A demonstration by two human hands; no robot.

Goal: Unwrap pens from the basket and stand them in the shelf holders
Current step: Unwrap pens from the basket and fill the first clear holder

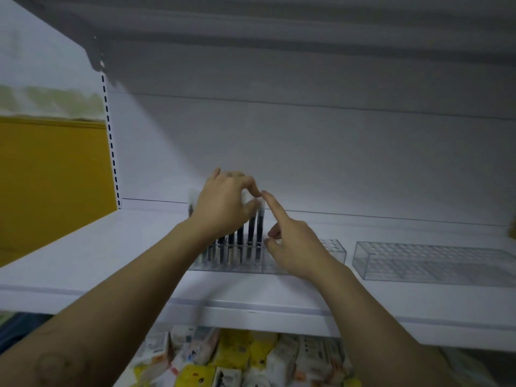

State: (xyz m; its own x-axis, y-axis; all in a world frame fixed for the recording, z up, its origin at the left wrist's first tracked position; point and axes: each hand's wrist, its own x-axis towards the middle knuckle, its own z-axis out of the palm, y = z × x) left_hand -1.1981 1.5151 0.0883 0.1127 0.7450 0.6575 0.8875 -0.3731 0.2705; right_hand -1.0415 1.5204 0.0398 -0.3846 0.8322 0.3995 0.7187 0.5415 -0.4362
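Standing in a clear holder [229, 265] on the white shelf [97, 261], the dark pens [240, 241] form a short row, and the rightmost pen [260, 227] is the one being worked. From my remote seat I judge this as the seating step: it is in its cell but leans a little.

The left hand [223, 202] has its fingers curled, thumb and forefinger pinching the pale top of that pen. Motion blur hides whether it also holds a bit of wrapper at its far side. The right hand [296, 247] grips nothing; its index finger [275, 210] is stretched out straight with its tip at the pen's top, the other fingers loosely curled.

My worries are these. Pushing sideways from the top could tip the pen against its neighbours and fan the whole row over. The holder looks light and is not pinned, so a downward shove off-centre may slide or tilt it. The right wrist hangs over the unfilled cells [333, 247], and dragging it back could catch them.

A second clear holder [432, 261] lies further right, and coloured packets [237, 356] sit below the shelf. I see no basket that I can name for sure.
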